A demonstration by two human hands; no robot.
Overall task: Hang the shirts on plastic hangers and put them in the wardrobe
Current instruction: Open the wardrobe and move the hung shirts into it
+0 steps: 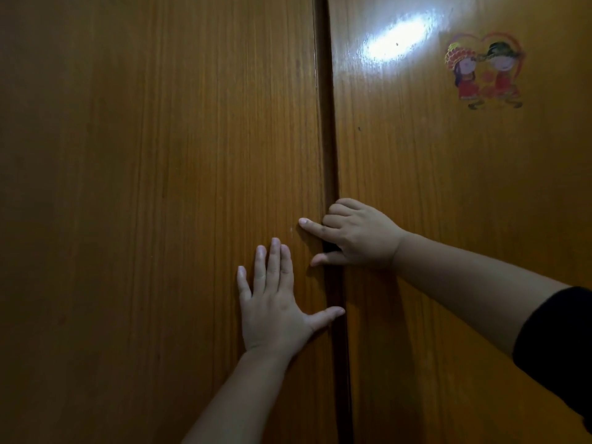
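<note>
The wardrobe (160, 155) doors run past every edge of the frame, and whatever is inside stays hidden behind them. Three fingertips of the right hand (362, 235) vanish into the dark gap (328, 139) at centre. The black sleeve (557, 347) is cut off at lower right.

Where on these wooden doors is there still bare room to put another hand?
The orange-brown wooden left door is bare left of and above the flat left hand. The matching right door is bare between the cartoon couple sticker and the forearm. It is crowded at the dark gap between the doors, where the right hand curls some fingers in.
</note>
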